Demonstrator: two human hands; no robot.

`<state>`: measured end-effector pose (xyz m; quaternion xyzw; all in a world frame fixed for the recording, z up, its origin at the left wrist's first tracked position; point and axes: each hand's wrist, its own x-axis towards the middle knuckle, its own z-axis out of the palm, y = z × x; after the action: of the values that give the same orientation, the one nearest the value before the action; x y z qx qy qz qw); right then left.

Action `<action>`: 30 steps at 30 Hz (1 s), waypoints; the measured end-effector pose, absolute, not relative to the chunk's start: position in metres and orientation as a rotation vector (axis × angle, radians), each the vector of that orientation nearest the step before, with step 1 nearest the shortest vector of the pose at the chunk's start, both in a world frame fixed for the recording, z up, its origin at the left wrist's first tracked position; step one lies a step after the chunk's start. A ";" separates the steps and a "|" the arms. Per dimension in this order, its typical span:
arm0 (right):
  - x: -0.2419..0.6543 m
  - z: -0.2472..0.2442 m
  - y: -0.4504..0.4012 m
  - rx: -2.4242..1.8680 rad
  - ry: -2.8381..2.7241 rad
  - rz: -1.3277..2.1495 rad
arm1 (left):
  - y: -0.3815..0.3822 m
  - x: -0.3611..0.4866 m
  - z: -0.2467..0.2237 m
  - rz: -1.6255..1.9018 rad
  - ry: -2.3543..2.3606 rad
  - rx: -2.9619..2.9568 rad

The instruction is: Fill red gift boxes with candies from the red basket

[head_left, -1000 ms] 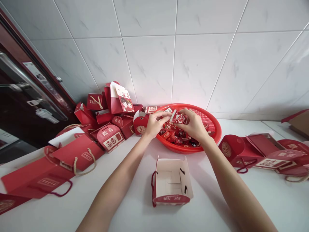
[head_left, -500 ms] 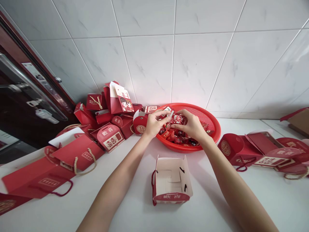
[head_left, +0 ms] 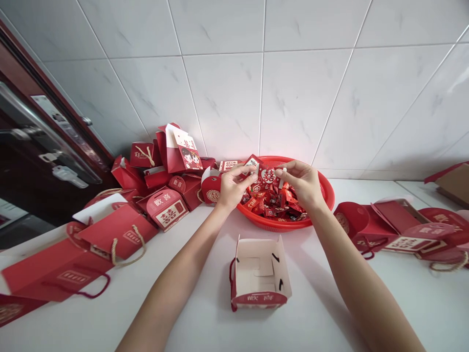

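Over a red plastic basket (head_left: 326, 195) of red-wrapped sweets (head_left: 274, 198), both my hands pinch a small red packet (head_left: 268, 176) with a white double-happiness print. My left hand (head_left: 234, 186) has its fingers closed on the packet's left side, where a white-labelled piece (head_left: 254, 161) also shows. My right hand (head_left: 301, 185) grips the right edge, with a small white bit at its fingertips. In front of the basket stands an open red box (head_left: 260, 298) with a cream inside and a dark red cord handle.
Red gift boxes (head_left: 166, 210) stand piled along the left, near a dark door with keys (head_left: 69, 176). More red boxes (head_left: 403, 230) stand at the right. A tiled wall (head_left: 220, 98) rises behind.
My right hand has moved slightly right and turned, and the packet's double-happiness face now shows between my hands. More sweets in the basket are visible. The open box has not moved.
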<state>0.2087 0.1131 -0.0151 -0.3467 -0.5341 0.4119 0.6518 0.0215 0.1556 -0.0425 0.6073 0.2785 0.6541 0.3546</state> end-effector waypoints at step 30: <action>0.213 -0.017 0.112 -0.916 -1.226 0.870 | 0.160 0.020 -0.039 1.519 0.756 1.304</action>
<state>0.2129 0.1124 -0.0171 -0.4011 -0.5368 0.3811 0.6369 0.0200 0.1596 -0.0390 0.5346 0.3098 0.6228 0.4799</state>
